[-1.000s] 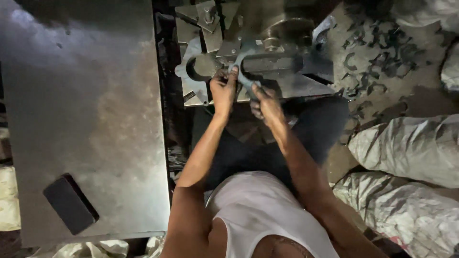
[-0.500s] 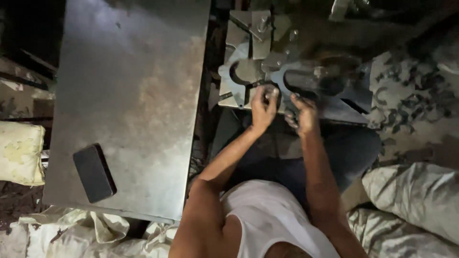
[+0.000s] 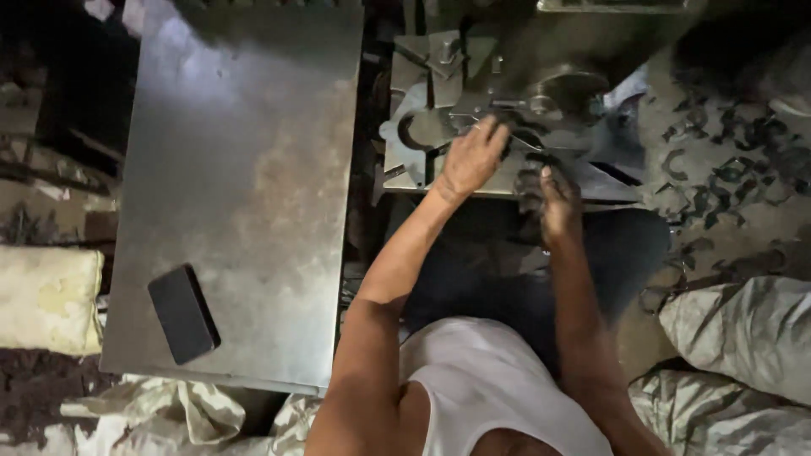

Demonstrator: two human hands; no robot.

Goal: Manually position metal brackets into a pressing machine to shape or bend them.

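While seated at press bed, left hand flat steadying metal plate, right hand fingers curled, grip unclear.

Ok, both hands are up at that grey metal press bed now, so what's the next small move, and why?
Probably seat the piece under the left hand fully against the flat grey metal guide plates, then draw both hands back. The left hand's fingers lie on the bed close to the round dark die, and the right hand rests at the bed's front edge. What either hand grips is too dark to tell.
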